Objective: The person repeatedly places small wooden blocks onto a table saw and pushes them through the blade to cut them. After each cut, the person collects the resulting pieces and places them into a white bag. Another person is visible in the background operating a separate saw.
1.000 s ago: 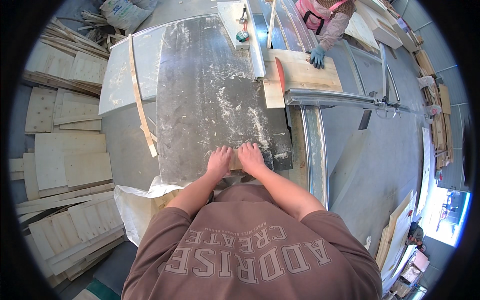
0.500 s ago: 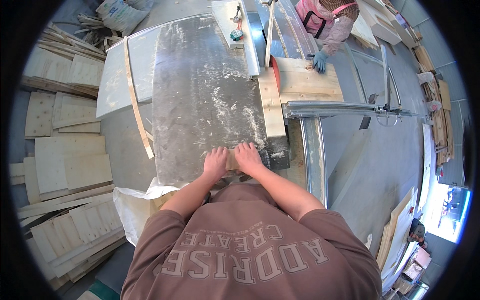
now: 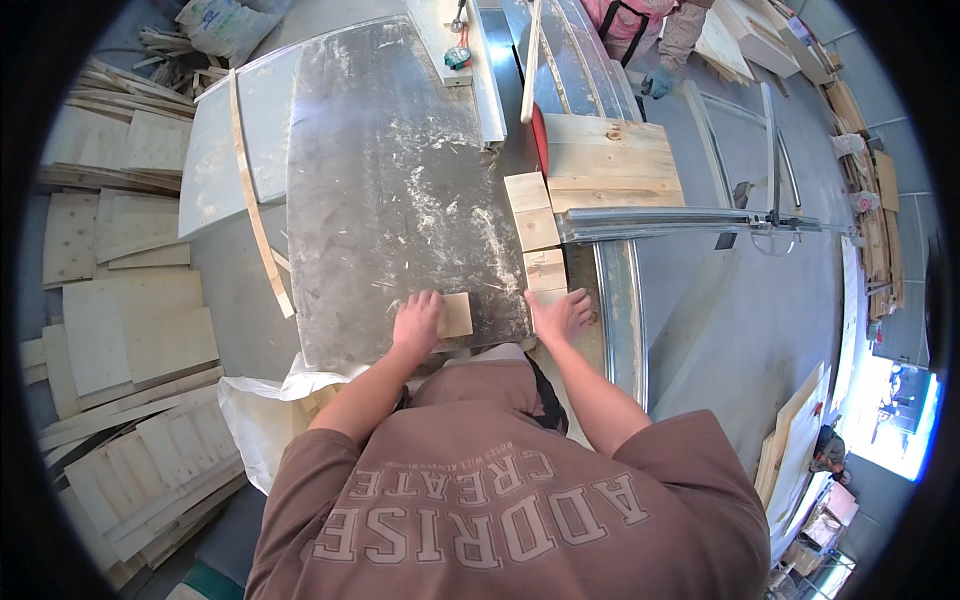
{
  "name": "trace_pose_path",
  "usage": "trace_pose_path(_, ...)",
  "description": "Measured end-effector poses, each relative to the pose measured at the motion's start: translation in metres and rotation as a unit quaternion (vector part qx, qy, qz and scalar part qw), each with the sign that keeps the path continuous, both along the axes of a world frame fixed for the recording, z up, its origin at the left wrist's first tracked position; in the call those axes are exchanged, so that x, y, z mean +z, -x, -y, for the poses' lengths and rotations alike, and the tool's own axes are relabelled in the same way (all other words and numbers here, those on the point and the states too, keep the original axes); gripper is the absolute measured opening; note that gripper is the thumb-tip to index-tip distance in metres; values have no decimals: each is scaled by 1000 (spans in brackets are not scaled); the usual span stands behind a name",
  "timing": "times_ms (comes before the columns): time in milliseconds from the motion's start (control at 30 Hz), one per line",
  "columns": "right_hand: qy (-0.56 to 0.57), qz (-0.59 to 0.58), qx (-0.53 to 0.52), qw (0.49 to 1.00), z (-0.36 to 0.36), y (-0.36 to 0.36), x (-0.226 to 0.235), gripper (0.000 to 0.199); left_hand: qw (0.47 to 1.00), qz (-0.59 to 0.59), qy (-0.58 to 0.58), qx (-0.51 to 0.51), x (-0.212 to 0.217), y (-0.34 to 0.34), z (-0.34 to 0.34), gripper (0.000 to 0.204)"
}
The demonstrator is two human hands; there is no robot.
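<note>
My left hand (image 3: 418, 322) is closed on the side of a small flat wooden block (image 3: 456, 315) at the near edge of the dark saw table (image 3: 360, 200). To its right, my right hand (image 3: 562, 316) grips the near end of another short wooden block (image 3: 546, 272), its thumb on the left side and its fingers on the right. Beyond that block, in line with it, lies a narrow wooden piece (image 3: 531, 212). A wide pine board (image 3: 612, 160) rests beside this piece, next to a red blade guard (image 3: 541, 140).
A metal fence (image 3: 490, 90) runs along the far table, with a green-and-red tool (image 3: 458, 57) near it. A metal rail (image 3: 660, 222) crosses at right. A co-worker's gloved hand (image 3: 658, 83) is at the far right. Stacked boards (image 3: 140, 330) line the left.
My hands have moved apart; the left keeps the small block and the right has gone right to another. The long narrow board now shows as shorter pieces. The co-worker's hand has left the pine board.
</note>
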State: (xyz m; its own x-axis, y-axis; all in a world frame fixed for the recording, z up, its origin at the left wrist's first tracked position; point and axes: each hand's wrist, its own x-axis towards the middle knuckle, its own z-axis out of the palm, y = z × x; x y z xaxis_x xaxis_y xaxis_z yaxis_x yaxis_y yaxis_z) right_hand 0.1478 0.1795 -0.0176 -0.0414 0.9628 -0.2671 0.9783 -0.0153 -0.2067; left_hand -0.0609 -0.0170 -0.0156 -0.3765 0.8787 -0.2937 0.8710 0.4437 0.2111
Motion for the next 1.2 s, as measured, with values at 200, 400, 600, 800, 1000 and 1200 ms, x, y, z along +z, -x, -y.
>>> trace_pose_path(200,16,-36,49,998,18,-34,-12,96,1000,3,8,-2,1,0,-1,85)
trace_pose_path(400,-121,-75,68,987,0,-8,9,90,1000,-10,20,-4,0,3,0,84)
trace_pose_path(600,-47,-39,96,994,-30,19,-12,89,999,-1,49,-8,6,-1,-3,89)
trace_pose_path(800,-145,-90,106,980,-32,40,20,83,999,7,52,9,4,1,-2,87)
trace_pose_path(1000,-93,-87,129,983,-83,78,-6,90,999,6,53,4,6,2,-5,86)
trace_pose_path(1200,-125,-91,108,982,-76,93,1,90,997,29,67,17,11,3,-5,86)
